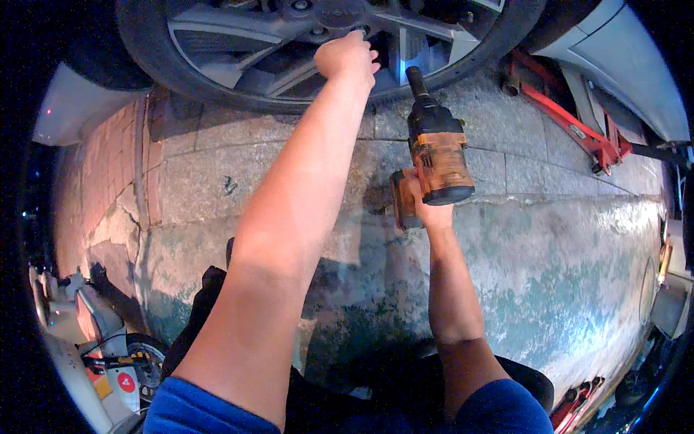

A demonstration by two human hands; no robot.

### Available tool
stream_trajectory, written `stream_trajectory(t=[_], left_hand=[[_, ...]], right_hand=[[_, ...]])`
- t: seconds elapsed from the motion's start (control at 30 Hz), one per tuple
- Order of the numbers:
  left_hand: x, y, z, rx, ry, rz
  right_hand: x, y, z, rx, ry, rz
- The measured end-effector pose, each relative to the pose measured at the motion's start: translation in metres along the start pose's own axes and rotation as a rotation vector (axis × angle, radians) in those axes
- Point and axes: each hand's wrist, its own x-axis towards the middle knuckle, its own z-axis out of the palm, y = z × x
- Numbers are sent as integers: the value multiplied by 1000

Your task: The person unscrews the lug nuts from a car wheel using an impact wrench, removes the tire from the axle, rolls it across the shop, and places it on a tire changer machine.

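My left hand (348,56) reaches up to the wheel (246,50), its thumb and forefinger pinched at a lug nut (361,31) beside the hub and its other fingers curled. The hand mostly covers that nut. Another lug nut (316,31) shows in its recess to the left. In my right hand (431,210) is the grip of an orange and black cordless impact wrench (439,155). A long dark socket (416,81) on its nose points up toward the wheel, apart from the rim and tyre.
A red floor jack (571,119) reaches under the pale car body (629,65) at the right. Worn green paint and paving cover the ground (549,239). A scooter (123,362) stands at lower left, and red equipment (578,401) lies at lower right.
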Motion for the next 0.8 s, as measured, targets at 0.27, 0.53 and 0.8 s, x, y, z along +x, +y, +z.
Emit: stream_trajectory(t=[0.27,0.53,0.8], left_hand=[[-15,-26,-5,736,333,944],[-21,-12,-1,1025,366,1012],[-10,-8,-7,1298,296,1127]], right_hand=[[-1,11,5,-56,63,-55],[-4,3,-4,81,77,-32],[-10,12,-6,155,86,41]])
